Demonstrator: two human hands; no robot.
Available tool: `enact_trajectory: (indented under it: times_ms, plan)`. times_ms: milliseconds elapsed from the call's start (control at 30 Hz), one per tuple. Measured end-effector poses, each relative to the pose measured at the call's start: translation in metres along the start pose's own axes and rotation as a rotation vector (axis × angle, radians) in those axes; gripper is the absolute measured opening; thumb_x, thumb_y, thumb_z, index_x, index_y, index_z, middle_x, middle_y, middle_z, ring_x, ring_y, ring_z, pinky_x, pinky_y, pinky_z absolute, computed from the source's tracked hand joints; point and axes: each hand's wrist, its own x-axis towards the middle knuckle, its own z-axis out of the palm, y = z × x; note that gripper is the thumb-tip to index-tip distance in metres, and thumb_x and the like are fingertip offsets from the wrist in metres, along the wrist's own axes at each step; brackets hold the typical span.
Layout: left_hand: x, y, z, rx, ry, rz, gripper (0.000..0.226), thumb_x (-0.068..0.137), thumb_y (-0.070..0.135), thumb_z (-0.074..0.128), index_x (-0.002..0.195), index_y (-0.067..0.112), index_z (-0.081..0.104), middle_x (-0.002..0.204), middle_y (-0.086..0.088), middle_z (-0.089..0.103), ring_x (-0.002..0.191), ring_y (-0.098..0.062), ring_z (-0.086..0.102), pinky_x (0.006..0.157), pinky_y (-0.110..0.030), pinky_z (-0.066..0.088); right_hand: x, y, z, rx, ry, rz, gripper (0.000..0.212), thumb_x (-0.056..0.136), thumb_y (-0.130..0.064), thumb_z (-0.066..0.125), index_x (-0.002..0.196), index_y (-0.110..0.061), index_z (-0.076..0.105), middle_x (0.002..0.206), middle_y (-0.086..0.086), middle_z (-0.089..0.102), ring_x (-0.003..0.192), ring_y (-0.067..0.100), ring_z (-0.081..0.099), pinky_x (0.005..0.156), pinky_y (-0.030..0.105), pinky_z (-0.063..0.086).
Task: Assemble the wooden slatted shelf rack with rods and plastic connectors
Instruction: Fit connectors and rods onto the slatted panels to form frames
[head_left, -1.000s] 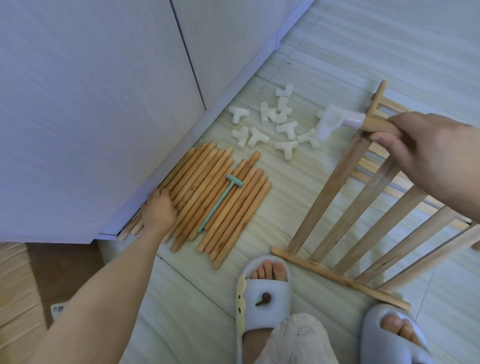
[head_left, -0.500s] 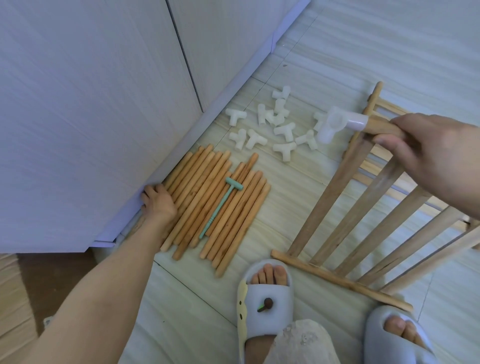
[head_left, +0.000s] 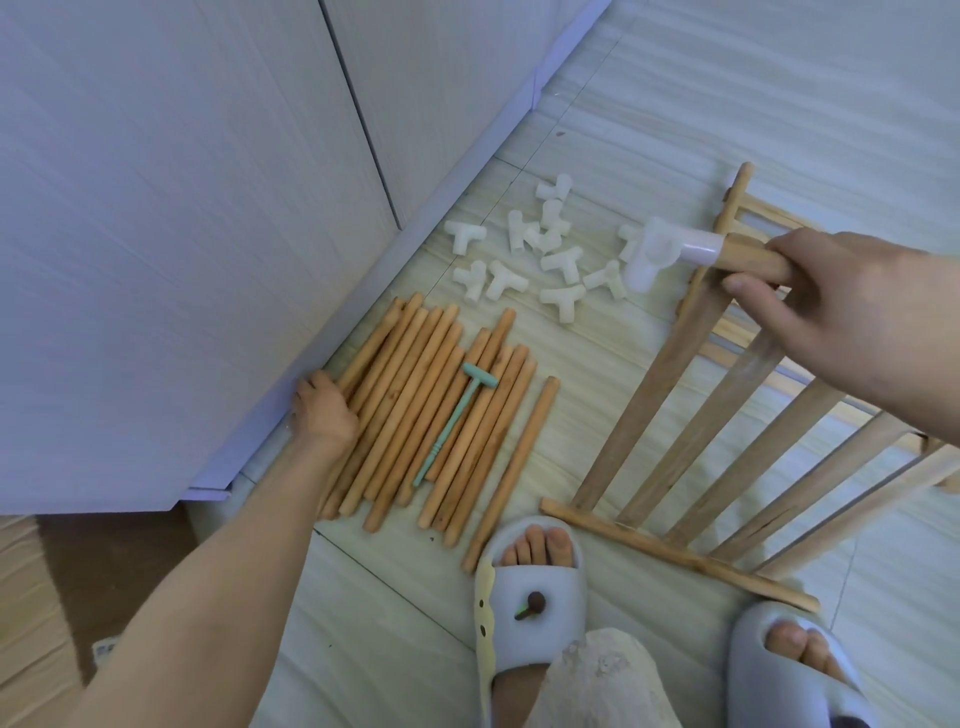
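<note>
L hand (head_left: 324, 415) on rods (head_left: 415, 410)

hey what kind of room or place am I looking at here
Probably a room at home: pale tiled floor, white cabinet doors along it, and slippers on the person's feet.

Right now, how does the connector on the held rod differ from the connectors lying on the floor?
The fitted connector sits pushed onto the end of the rod that the right hand holds, raised above the floor; the loose connectors lie scattered on the tiles, joined to nothing. The fitted connector looks larger, being nearer the camera. Both are white plastic with several branching sockets.
</note>
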Motion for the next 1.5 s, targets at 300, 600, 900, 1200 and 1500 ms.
enact_trajectory:
  times_ms: [300, 600, 900, 1200, 1500]
  plan:
    - [-0.059, 0.03, -0.032, -0.373, -0.002, 0.337, 0.041, 0.097, 0.012, 0.04, 0.137, 0.002, 0.034, 0.125, -0.015, 0.051, 0.112, -0.026, 0.052, 0.093, -0.036, 0.043, -0.006, -0.016, -0.018, -0.054, -0.055, -0.031, 0.069, 0.08, -0.065, 0.028, 0.11, -0.011, 0.058, 0.07, 0.014, 0.062, 0.064, 0.035, 0.061, 0.047, 0.024, 0.022]
    - [-0.136, 0.093, -0.099, -0.804, -0.131, 0.496, 0.01, 0.097, 0.038, 0.041, 0.094, 0.034, 0.05, 0.069, 0.012, 0.051, 0.054, 0.003, 0.05, 0.056, -0.021, 0.042, -0.029, -0.025, -0.062, -0.011, -0.002, -0.225, 0.046, 0.09, -0.045, 0.042, 0.106, -0.006, 0.062, 0.059, 0.009, 0.056, 0.051, 0.031, 0.057, 0.042, 0.025, 0.033]
    - [-0.19, 0.136, -0.123, -0.803, -0.371, 0.711, 0.022, 0.099, 0.022, 0.041, 0.117, 0.028, 0.051, 0.067, 0.006, 0.053, 0.049, -0.004, 0.045, 0.047, -0.02, 0.039, -0.043, -0.006, -0.063, -0.113, -0.022, -0.067, 0.036, 0.091, -0.042, 0.051, 0.109, -0.01, 0.057, 0.064, 0.014, 0.065, 0.064, 0.032, 0.061, 0.083, 0.041, 0.032]
    - [-0.215, 0.133, -0.13, -0.755, -0.547, 0.735, 0.026, 0.099, 0.027, 0.041, 0.114, 0.043, 0.053, 0.06, 0.005, 0.047, 0.041, -0.012, 0.034, 0.035, -0.023, 0.03, -0.042, -0.001, -0.062, -0.016, -0.069, 0.131, 0.032, 0.094, -0.042, 0.045, 0.111, -0.015, 0.052, 0.074, 0.013, 0.065, 0.069, 0.037, 0.06, 0.054, 0.031, 0.032]
    - [-0.221, 0.135, -0.146, -0.794, -0.59, 0.732, 0.023, 0.099, 0.026, 0.041, 0.112, 0.028, 0.059, 0.058, 0.005, 0.046, 0.039, -0.01, 0.032, 0.034, -0.019, 0.027, -0.044, -0.009, -0.067, -0.018, -0.13, 0.162, 0.034, 0.095, -0.043, 0.042, 0.118, -0.019, 0.048, 0.084, 0.012, 0.067, 0.077, 0.036, 0.061, 0.058, 0.032, 0.035]
